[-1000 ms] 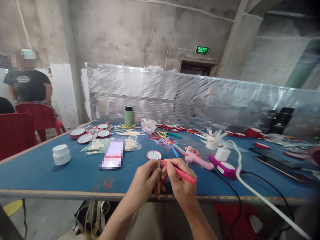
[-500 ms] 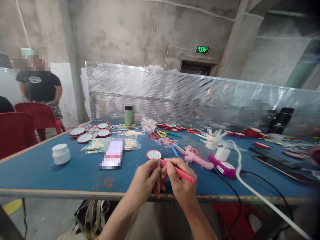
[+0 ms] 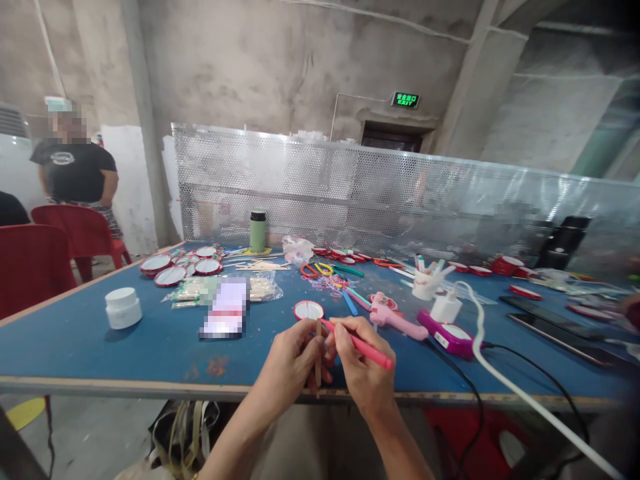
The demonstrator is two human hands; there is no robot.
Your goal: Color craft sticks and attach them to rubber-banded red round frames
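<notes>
My left hand (image 3: 291, 363) is closed around a thin wooden stick (image 3: 318, 360) held upright just above the near edge of the blue table (image 3: 90, 340). My right hand (image 3: 359, 370) grips a red marker pen (image 3: 361, 345), its tip resting against the top of the stick. A small round red-rimmed disc (image 3: 308, 310) lies on the table just beyond my hands.
A pink glue gun (image 3: 393, 318), a purple device (image 3: 447, 335) with a white charger and cables, a white jar (image 3: 123, 308), a green bottle (image 3: 257, 232), several red-rimmed discs (image 3: 170, 267) and coloured bands lie around. A perforated metal screen (image 3: 380, 193) backs the table. A person (image 3: 75, 173) stands far left by red chairs (image 3: 30, 267).
My hands stay nearly still on the stick and pen. The person at the far left has shifted to the right and then slightly back.
</notes>
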